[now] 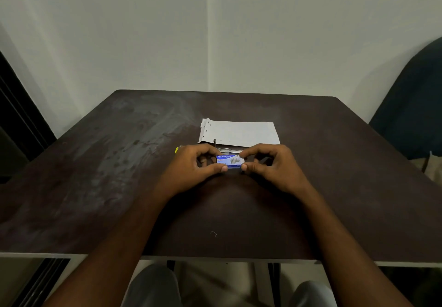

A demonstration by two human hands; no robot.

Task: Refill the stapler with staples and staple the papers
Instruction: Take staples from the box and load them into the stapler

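Observation:
A small blue staple box (230,160) is held just above the dark table (119,163), pinched between both hands. My left hand (196,165) pinches its left end with thumb and forefinger, and my right hand (270,163) pinches its right end the same way. Right behind the box lies the stapler (227,150), mostly hidden by my fingers, with a metal part showing and a yellow tip (177,150) poking out left of my left hand. A white stack of papers (241,133) lies flat just beyond the stapler.
One loose staple (213,233) lies on the table near the front edge. A dark chair back (416,105) stands at the right side of the table. Pale walls meet in a corner behind the table.

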